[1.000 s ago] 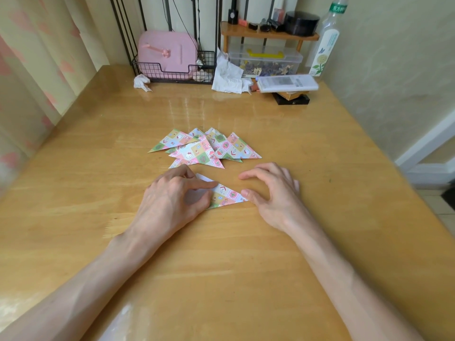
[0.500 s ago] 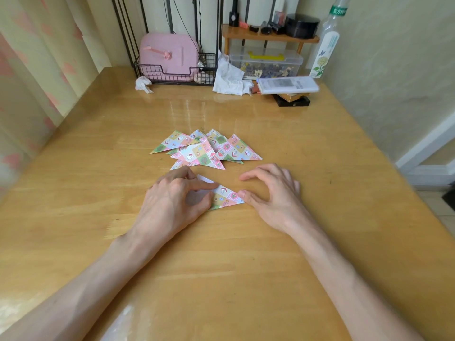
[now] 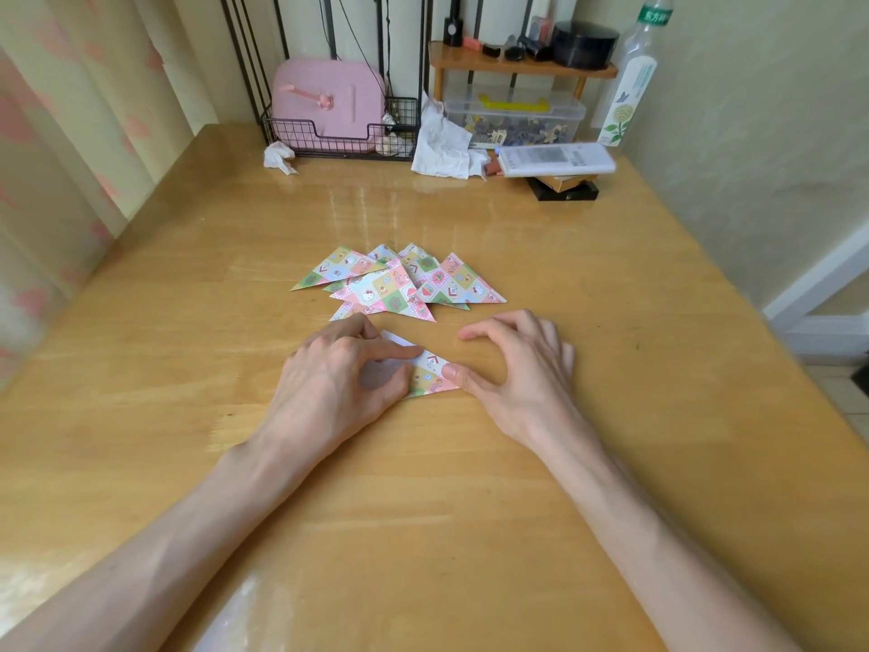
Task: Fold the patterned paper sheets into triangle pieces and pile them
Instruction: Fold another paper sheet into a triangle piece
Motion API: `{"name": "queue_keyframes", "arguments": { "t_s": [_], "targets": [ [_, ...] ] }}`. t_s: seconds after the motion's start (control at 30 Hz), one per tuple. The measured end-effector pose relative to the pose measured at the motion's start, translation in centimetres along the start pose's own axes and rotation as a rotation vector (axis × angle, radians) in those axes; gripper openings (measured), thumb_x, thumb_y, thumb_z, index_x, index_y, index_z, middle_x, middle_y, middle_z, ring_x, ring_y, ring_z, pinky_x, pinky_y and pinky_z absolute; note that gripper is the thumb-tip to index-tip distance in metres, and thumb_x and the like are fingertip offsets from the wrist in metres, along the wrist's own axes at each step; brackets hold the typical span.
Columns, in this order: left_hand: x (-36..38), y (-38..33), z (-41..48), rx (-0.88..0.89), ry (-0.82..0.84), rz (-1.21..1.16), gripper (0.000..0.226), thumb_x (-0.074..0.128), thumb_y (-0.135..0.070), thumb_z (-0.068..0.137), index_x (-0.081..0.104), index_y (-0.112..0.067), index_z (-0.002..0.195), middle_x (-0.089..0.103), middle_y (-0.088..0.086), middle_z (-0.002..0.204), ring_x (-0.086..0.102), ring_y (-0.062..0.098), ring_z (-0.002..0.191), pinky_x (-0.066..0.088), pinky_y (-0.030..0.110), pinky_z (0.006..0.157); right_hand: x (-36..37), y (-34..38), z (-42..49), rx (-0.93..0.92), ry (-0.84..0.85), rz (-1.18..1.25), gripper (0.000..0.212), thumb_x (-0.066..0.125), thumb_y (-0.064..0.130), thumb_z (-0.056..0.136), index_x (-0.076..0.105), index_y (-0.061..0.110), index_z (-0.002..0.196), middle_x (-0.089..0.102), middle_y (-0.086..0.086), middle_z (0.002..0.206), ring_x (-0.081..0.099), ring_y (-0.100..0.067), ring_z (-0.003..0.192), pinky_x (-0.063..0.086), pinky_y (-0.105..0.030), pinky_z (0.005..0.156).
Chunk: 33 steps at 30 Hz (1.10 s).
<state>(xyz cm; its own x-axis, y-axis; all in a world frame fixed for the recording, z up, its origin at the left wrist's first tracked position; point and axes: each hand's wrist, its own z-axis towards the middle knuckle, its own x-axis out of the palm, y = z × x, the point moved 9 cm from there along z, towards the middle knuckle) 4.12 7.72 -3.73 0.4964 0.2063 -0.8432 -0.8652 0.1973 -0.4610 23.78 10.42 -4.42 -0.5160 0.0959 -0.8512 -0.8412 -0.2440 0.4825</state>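
Both bare forearms are reaching in over the surface [image 3: 423, 520], the left from 7 o'clock and the right from 5 o'clock. The left hand [image 3: 338, 378] is lying palm down, index finger and thumb curling to pinch a folded paper piece [image 3: 430, 375]. At its 3 o'clock, the right hand [image 3: 522, 369] is arching, with its thumb pressing the piece's tip.

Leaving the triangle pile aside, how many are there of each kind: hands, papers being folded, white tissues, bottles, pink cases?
hands: 2, left hand and right hand
paper being folded: 1
white tissues: 2, small tissue and large tissue
bottle: 1
pink case: 1
total: 7
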Motion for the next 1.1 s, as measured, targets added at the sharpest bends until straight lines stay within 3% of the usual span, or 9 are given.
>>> {"name": "queue_keyframes", "arguments": {
  "t_s": [0.17, 0.47, 0.6, 0.73, 0.83, 0.93, 1.1],
  "targets": [
    [0.0, 0.0, -0.2, 0.000, 0.000, 0.014, 0.027, 0.062, -0.050, 0.083, 0.075, -0.053, 0.107, 0.053, -0.014, 0.092, 0.058, 0.013, 0.083, 0.035, 0.027, 0.061, -0.3, 1.2, -0.2, -0.059, -0.051, 0.035, 0.035, 0.074, 0.055, 0.084, 0.068, 0.043, 0.115, 0.047, 0.016, 0.123, 0.036, -0.011, 0.127, 0.025, -0.032, 0.097],
    [0.1, 0.2, 0.0, 0.021, -0.027, 0.027, 0.027, 0.062, -0.051, 0.082, 0.074, -0.052, 0.106, 0.053, -0.015, 0.089, 0.057, 0.011, 0.078, 0.031, 0.026, 0.061, 0.5, 1.5, 0.0, -0.031, 0.031, 0.021, 0.046, 0.073, 0.066, 0.078, 0.066, 0.044, 0.118, 0.046, 0.017, 0.123, 0.033, -0.009, 0.127, 0.024, -0.032, 0.097],
    [0.2, 0.0, 0.2, 0.077, -0.019, 0.035, 0.034, 0.052, -0.057, 0.083, 0.075, -0.050, 0.108, 0.053, -0.015, 0.088, 0.055, 0.013, 0.087, 0.037, 0.031, 0.074, 0.2, 2.6, -0.4, -0.089, 0.016, -0.023, 0.038, 0.074, 0.056, 0.083, 0.066, 0.043, 0.118, 0.045, 0.016, 0.121, 0.034, -0.009, 0.124, 0.025, -0.033, 0.095],
    [0.1, -0.2, 0.3, 0.115, -0.041, 0.074, 0.034, 0.052, -0.057, 0.084, 0.075, -0.047, 0.107, 0.046, -0.017, 0.085, 0.053, 0.013, 0.088, 0.031, 0.030, 0.075, 0.0, 4.1, -0.3, -0.152, -0.004, 0.127, 0.020, 0.083, 0.030, 0.081, 0.073, 0.035, 0.097, 0.052, 0.012, 0.096, 0.046, -0.002, 0.095, 0.033, -0.027, 0.084],
    [0.2, -0.1, 0.4, 0.115, -0.045, 0.072, 0.034, 0.052, -0.061, 0.084, 0.075, -0.047, 0.106, 0.043, -0.017, 0.083, 0.051, 0.013, 0.086, 0.031, 0.029, 0.075, 1.0, 4.2, -0.4, -0.129, 0.064, 0.305, 0.010, 0.082, 0.021, 0.082, 0.074, 0.025, 0.084, 0.051, 0.011, 0.063, 0.048, -0.007, 0.060, 0.033, -0.016, 0.059],
    [0.3, 0.0, 0.4, 0.106, -0.032, 0.061, 0.036, 0.053, -0.062, 0.084, 0.075, -0.047, 0.107, 0.044, -0.017, 0.083, 0.051, 0.012, 0.087, 0.033, 0.029, 0.077, 1.7, 3.7, -0.5, -0.093, 0.114, 0.337, 0.009, 0.081, 0.024, 0.083, 0.072, 0.023, 0.081, 0.048, 0.011, 0.056, 0.043, -0.010, 0.054, 0.034, -0.021, 0.054],
    [0.4, 0.1, 0.5, 0.117, 0.028, -0.006, 0.034, 0.054, -0.061, 0.087, 0.074, -0.047, 0.110, 0.049, -0.015, 0.087, 0.051, 0.013, 0.089, 0.037, 0.032, 0.077, 1.8, 4.2, -0.6, -0.128, 0.151, 0.259, 0.011, 0.077, 0.028, 0.088, 0.067, 0.024, 0.085, 0.048, 0.006, 0.058, 0.046, -0.012, 0.060, 0.038, -0.023, 0.057]
  ]
}}
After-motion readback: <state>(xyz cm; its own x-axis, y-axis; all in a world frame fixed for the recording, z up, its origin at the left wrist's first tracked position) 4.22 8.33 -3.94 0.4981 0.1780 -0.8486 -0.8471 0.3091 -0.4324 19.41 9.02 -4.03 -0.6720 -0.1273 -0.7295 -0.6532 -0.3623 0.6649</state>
